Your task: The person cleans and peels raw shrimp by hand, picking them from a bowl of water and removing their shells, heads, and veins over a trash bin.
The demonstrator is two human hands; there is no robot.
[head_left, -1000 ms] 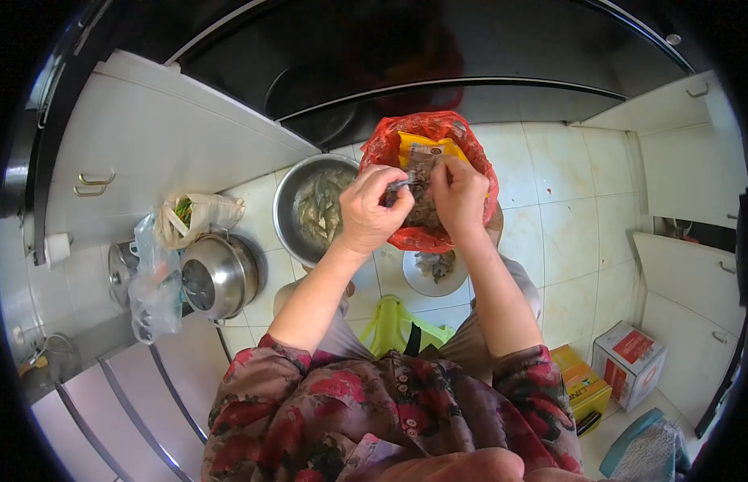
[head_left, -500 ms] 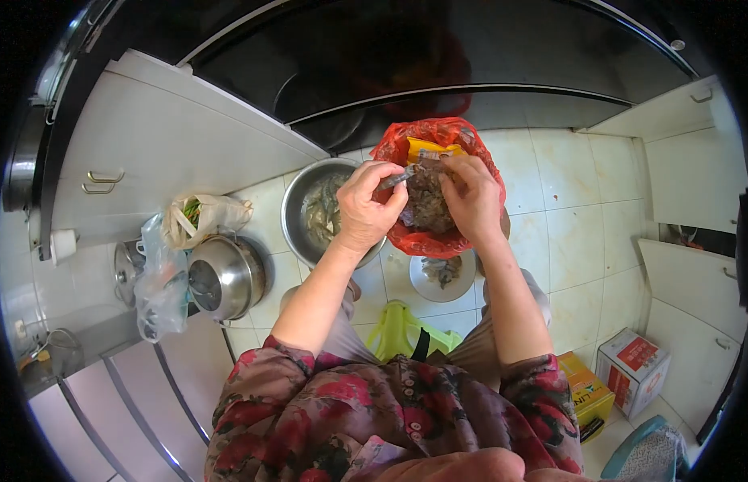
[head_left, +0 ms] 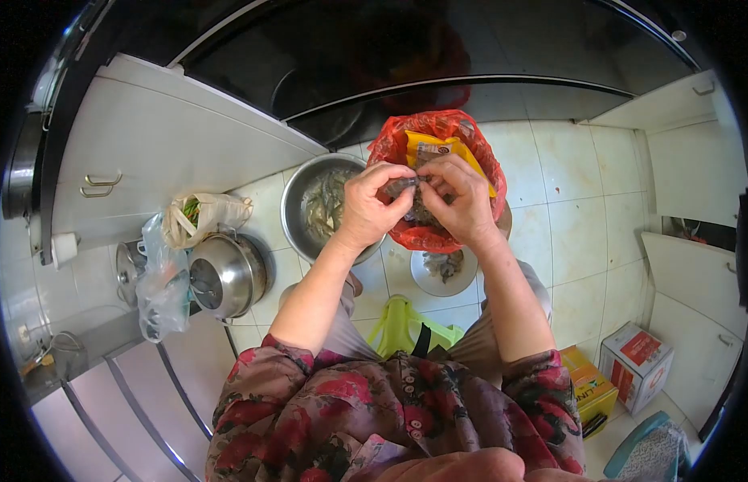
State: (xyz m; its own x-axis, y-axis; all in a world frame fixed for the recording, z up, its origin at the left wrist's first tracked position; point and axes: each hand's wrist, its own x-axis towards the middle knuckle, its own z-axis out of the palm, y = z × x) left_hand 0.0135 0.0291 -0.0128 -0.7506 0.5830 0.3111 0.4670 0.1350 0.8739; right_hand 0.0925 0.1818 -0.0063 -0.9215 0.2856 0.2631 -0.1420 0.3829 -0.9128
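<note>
Over a bin lined with a red plastic bag (head_left: 490, 145), my two hands meet at a grey shrimp (head_left: 400, 187). My left hand (head_left: 367, 205) pinches its body between thumb and fingers. At its other end, my right hand (head_left: 464, 205) has its thumb and fingertips closed on it. Greyish shells and scraps lie in the bag below, partly hidden by my hands, along with a yellow packet (head_left: 473, 161). To the left, a steel basin (head_left: 290, 210) holds several whole shrimp (head_left: 324, 205). Peeled shrimp (head_left: 445, 265) lie on a white plate (head_left: 426, 285) nearer my knees.
A lime-green plastic stool (head_left: 394, 325) is between my legs. At left are a steel pot (head_left: 229, 277), a clear plastic bag (head_left: 161, 289) and a cloth-like bag with greens (head_left: 209, 217). Boxes (head_left: 637, 365) stand at right, below white cabinets (head_left: 695, 281).
My hands have drawn closer together around the shrimp, the right one moving left. More of the yellow packet in the bag now shows.
</note>
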